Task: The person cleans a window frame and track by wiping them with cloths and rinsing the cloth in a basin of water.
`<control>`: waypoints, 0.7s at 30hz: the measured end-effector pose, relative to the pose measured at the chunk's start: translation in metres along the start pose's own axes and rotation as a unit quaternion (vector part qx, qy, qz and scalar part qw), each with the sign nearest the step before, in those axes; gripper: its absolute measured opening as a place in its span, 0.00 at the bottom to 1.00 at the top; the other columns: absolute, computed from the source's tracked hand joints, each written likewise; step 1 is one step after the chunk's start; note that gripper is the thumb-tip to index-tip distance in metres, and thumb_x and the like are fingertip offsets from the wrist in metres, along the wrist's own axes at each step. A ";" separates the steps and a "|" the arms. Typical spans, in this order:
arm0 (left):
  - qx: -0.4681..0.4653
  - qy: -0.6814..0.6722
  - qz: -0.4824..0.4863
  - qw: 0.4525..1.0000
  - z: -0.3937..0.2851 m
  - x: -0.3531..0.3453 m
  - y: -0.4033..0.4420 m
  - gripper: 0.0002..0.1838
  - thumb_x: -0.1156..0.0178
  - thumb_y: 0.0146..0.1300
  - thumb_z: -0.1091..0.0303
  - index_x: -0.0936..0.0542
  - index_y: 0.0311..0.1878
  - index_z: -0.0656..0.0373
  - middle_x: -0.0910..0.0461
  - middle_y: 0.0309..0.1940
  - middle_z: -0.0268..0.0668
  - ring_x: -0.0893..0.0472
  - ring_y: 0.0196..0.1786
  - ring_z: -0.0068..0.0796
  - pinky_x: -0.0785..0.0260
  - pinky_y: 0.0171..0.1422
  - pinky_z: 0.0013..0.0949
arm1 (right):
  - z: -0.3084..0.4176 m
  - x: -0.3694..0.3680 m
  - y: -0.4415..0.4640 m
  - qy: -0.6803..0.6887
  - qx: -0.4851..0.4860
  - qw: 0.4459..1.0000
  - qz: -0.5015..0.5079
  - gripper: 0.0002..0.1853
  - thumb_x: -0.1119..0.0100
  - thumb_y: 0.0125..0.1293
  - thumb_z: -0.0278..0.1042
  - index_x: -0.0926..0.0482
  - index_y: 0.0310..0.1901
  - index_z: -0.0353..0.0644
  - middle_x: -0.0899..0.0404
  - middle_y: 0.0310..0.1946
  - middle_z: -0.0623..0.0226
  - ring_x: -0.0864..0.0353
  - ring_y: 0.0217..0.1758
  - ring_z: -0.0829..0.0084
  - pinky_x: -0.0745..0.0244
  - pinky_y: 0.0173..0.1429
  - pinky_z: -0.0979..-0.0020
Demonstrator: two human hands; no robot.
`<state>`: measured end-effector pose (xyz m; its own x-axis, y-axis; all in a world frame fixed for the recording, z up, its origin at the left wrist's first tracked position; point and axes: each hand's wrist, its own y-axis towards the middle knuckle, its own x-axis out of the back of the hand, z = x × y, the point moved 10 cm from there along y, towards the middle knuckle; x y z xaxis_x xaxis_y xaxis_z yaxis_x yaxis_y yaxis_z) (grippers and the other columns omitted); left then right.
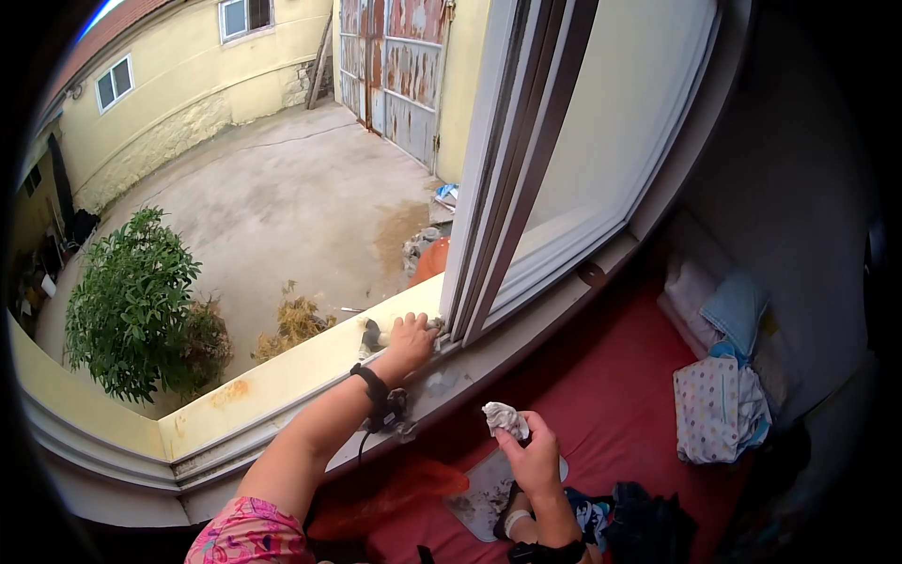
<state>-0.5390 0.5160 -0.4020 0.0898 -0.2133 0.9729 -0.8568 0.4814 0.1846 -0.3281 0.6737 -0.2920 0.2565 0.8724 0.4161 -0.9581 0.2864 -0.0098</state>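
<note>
Arm [315, 425] outstretched, left hand [411, 344] at foot of window frame [473, 179], can't tell finger gap; right hand [537, 463], below frame, pinches crumpled wad [505, 419].

Sleeve [252, 534]: pink, multicoloured pattern. Bedspread [620, 376]: plain red. Folded cloth [709, 404]: white with multicoloured dots. Pillow [736, 305]: light blue. Crumpled wad [505, 418]: greyish white. Outer walls [188, 80]: pale yellow. Double gate [404, 70]: grey, rust-brown patches. Shrub [132, 305]: green. Roof [103, 33]: reddish brown.
</note>
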 end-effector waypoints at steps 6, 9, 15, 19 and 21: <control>-0.044 0.104 -0.002 0.994 -0.009 -0.003 0.000 0.10 0.50 0.57 0.66 0.20 0.37 0.52 0.28 0.36 0.36 0.29 0.44 0.35 0.41 0.43 0.38 | -0.017 -0.002 0.012 0.031 -0.029 0.999 -0.006 0.13 0.36 0.55 0.32 0.23 0.39 0.35 0.18 0.30 0.58 0.19 0.32 0.67 0.27 0.38 0.68; -0.027 0.121 -0.032 0.992 -0.006 0.001 -0.022 0.09 0.50 0.56 0.67 0.21 0.36 0.53 0.27 0.35 0.37 0.29 0.43 0.35 0.41 0.42 0.37 | -0.018 -0.008 0.012 0.023 -0.029 0.999 -0.003 0.12 0.36 0.55 0.32 0.24 0.39 0.35 0.18 0.29 0.59 0.19 0.32 0.68 0.27 0.38 0.68; 0.018 0.078 -0.030 0.996 0.038 0.032 -0.104 0.07 0.47 0.54 0.69 0.20 0.34 0.52 0.27 0.35 0.37 0.30 0.43 0.35 0.42 0.45 0.38 | -0.019 -0.030 0.006 0.049 -0.032 0.998 0.014 0.10 0.37 0.56 0.29 0.24 0.38 0.35 0.20 0.25 0.65 0.22 0.28 0.76 0.29 0.34 0.72; 0.082 0.063 -0.028 0.994 0.075 0.050 -0.168 0.09 0.47 0.53 0.69 0.19 0.34 0.49 0.28 0.35 0.37 0.30 0.43 0.37 0.42 0.45 0.39 | -0.011 -0.058 0.002 0.073 -0.019 0.996 0.051 0.06 0.41 0.60 0.27 0.25 0.39 0.39 0.23 0.27 0.73 0.27 0.25 0.85 0.33 0.27 0.81; 0.109 0.043 -0.011 0.993 0.093 0.061 -0.200 0.11 0.45 0.52 0.69 0.18 0.39 0.46 0.28 0.35 0.37 0.31 0.42 0.37 0.44 0.46 0.40 | -0.006 -0.071 -0.004 0.076 -0.023 0.994 0.070 0.06 0.41 0.60 0.27 0.25 0.39 0.39 0.23 0.27 0.73 0.27 0.25 0.85 0.33 0.27 0.81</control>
<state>-0.4092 0.3278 -0.3930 0.1441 -0.1445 0.9790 -0.9432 0.2793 0.1801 -0.3421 0.6128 -0.3272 0.1402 0.9539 0.2655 -0.9800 0.1719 -0.1003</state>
